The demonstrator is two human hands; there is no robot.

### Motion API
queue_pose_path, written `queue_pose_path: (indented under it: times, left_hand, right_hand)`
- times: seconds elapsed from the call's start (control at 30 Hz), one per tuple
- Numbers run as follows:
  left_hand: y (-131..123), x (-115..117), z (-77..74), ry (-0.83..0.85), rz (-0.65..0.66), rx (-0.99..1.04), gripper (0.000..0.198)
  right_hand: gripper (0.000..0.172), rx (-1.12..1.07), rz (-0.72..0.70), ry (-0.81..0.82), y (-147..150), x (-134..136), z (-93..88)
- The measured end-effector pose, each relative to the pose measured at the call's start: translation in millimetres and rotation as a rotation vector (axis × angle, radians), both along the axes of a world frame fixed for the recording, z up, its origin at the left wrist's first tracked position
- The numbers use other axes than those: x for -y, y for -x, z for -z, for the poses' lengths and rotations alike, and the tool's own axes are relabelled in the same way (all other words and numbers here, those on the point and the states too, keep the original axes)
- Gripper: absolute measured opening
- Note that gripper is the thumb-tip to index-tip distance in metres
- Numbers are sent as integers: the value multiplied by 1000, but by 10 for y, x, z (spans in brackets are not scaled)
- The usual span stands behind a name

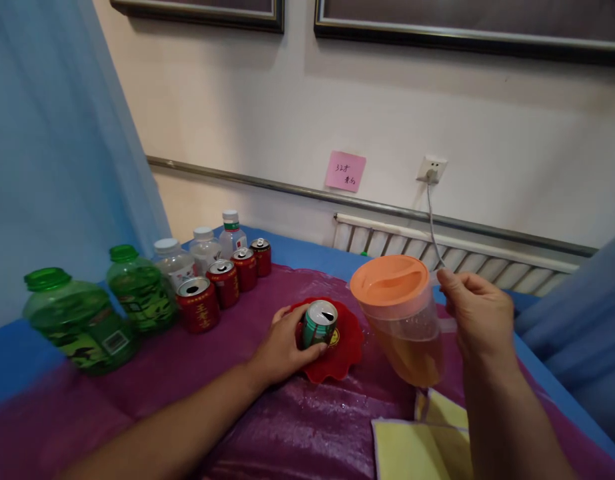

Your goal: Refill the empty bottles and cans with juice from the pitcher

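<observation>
My left hand point(287, 340) is wrapped round a green drink can point(319, 325) with an opened top. The can stands over a red scalloped plate point(350, 353); its base is partly hidden by my thumb. In my right hand point(480, 310) is the handle of a clear plastic pitcher point(407, 340) with an orange lid, partly filled with yellowish-brown liquid. The pitcher tilts slightly and is just right of the plate, apart from the can. Whether its base touches the table I cannot tell.
Several red cans point(200, 308), clear bottles with white caps point(175, 263) and two green bottles point(80, 327) stand at the left. Yellow cloths point(412, 450) lie in front on the purple table cover point(287, 427). A radiator point(487, 257) and a plugged-in cord point(432, 220) are behind.
</observation>
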State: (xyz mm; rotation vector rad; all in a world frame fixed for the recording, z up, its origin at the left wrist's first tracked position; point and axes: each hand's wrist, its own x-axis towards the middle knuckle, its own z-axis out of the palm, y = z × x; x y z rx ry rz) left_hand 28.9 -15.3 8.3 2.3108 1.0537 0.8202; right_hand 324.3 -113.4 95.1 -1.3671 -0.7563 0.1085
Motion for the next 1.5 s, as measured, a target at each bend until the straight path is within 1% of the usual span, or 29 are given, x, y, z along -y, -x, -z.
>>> queue_pose_path:
  times: [0.17, 0.37, 0.57, 0.77, 1.03, 1.27, 1.5]
  left_hand:
    - [3, 12, -15, -2, 1, 15, 72]
    - [3, 15, -8, 16, -1, 33, 74]
    - [-3, 4, 30, 38, -21, 45, 73]
    - [-4, 3, 63, 72, -94, 72, 75]
    - [0, 37, 13, 98, -52, 95, 77]
    - [16, 47, 16, 97, -58, 124, 79]
    - [23, 34, 4, 104, -73, 105, 79]
  right_hand:
    - [49, 64, 34, 53, -47, -31, 69]
    - [48, 83, 55, 125, -46, -42, 125]
    - [47, 12, -12, 77, -12, -64, 184]
    - [46, -63, -88, 44, -31, -102, 262]
    - [47, -90, -146, 67, 29, -111, 304]
    - [49, -69, -175, 107, 42, -121, 344]
    - [49, 14, -149, 156, 76, -109, 326]
